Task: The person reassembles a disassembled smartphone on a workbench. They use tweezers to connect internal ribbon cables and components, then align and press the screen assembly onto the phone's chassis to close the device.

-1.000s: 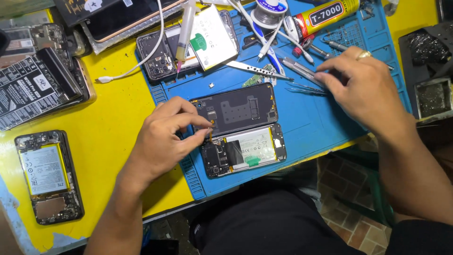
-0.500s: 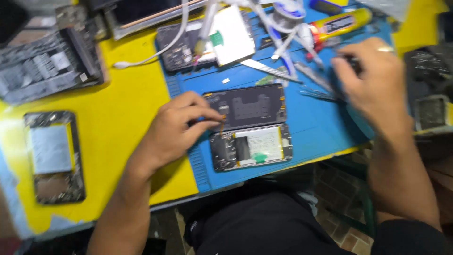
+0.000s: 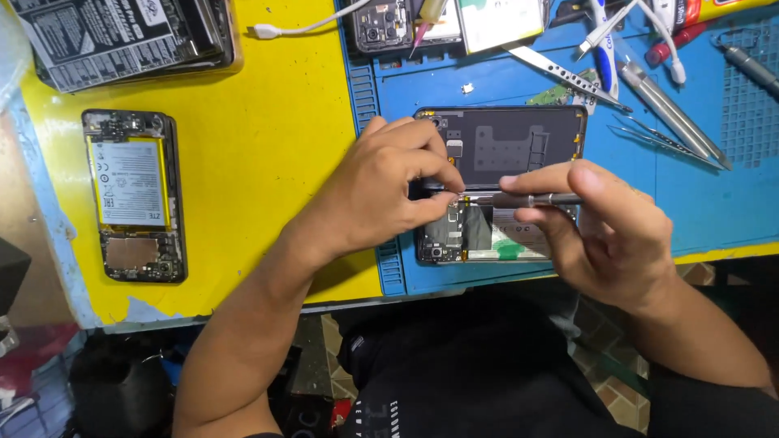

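Head view, hands (image 3: 487, 203) hide opened phone (image 3: 497, 235)

L hand (image 3: 381, 191) pinching, fingers curled; R hand (image 3: 604, 231) close beside, thumb & index gripping, both forearms angled inward.

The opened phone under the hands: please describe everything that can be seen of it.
The opened phone lies flat on the blue mat, near the table's front edge, its long side across the view. Its back cover, a dark panel, lies just behind it. Inside show a dark circuit area on the left and a pale battery with a green tab. The left hand pinches at its upper left edge; the right hand holds a slim metal screwdriver over it.
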